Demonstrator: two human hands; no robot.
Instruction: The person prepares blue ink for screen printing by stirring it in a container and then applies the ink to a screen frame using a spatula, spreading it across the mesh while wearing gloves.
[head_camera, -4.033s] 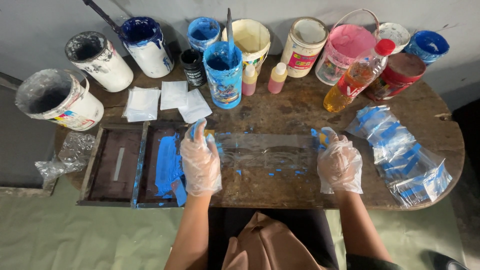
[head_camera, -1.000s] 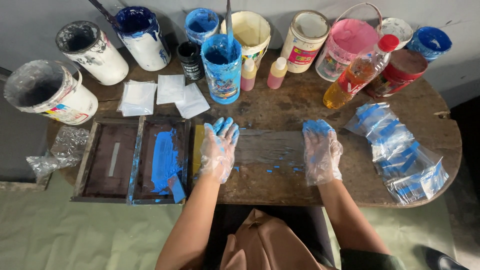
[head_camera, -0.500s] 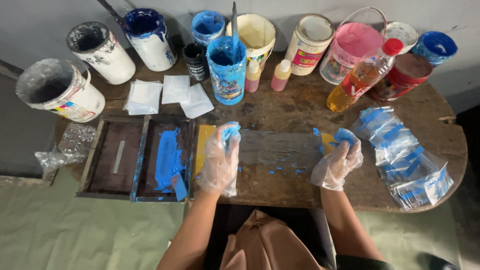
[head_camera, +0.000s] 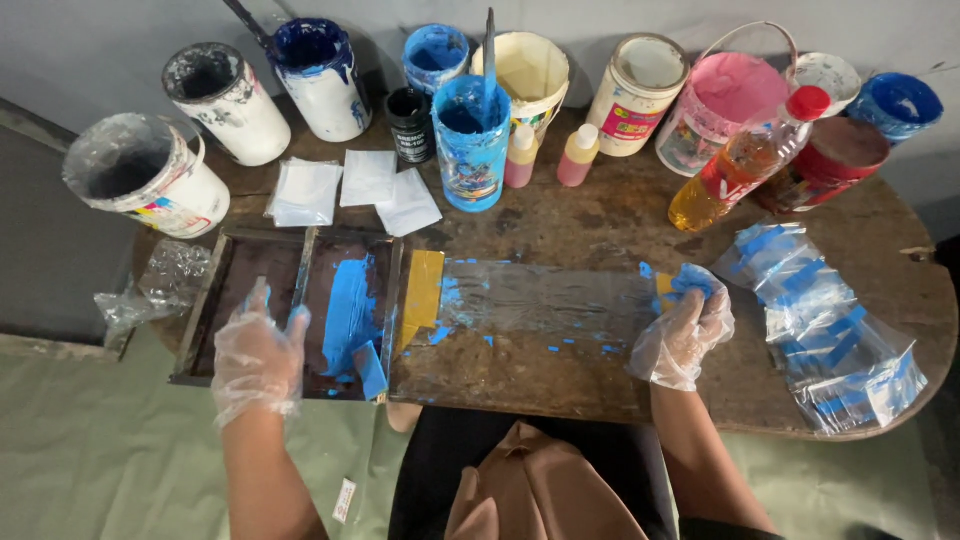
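Observation:
A clear plastic sheet (head_camera: 545, 300) speckled with blue paint lies flat on the wooden table (head_camera: 600, 215). A yellow strip (head_camera: 422, 288) sits at its left end. My right hand (head_camera: 685, 328), in a thin plastic glove smeared blue, curls over the sheet's right end beside a small yellow piece (head_camera: 664, 286). My left hand (head_camera: 258, 352), also gloved, rests with fingers spread on the dark wooden printing frame (head_camera: 200, 300), near its middle bar. Blue paint (head_camera: 347, 312) covers the frame's right half, and a blue scraper (head_camera: 370, 370) lies at its lower edge.
Paint tubs in white, blue, cream and pink line the back (head_camera: 470, 140). A bottle of orange liquid (head_camera: 740, 165) leans at the right. Printed plastic bags (head_camera: 830, 330) are piled at the right, white paper squares (head_camera: 365, 185) lie at the left, and crumpled plastic (head_camera: 165, 280) hangs off the edge.
My left hand has left the sheet's left end and moved left onto the printing frame. My right hand stays at the sheet's right end.

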